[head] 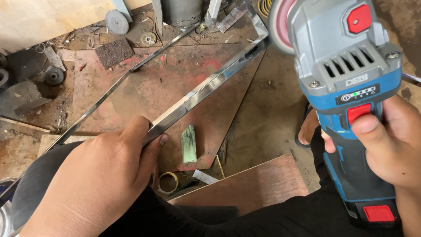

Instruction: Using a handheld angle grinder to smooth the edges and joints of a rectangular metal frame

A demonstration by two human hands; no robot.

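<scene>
My left hand grips the near end of a shiny metal frame bar that runs diagonally up to the right. A thinner bar of the same frame angles off to the left. My right hand holds a blue and grey cordless angle grinder upright, thumb on its red switch. The grinder's pink-edged disc hovers close to the frame's far corner. A green polishing compound block lies on the rusty plate below the bar.
A rusty steel plate lies on the dirt floor. Loose grinding discs, a dark abrasive pad, a roll of tape and a plywood board surround it. A metal drum stands at the back.
</scene>
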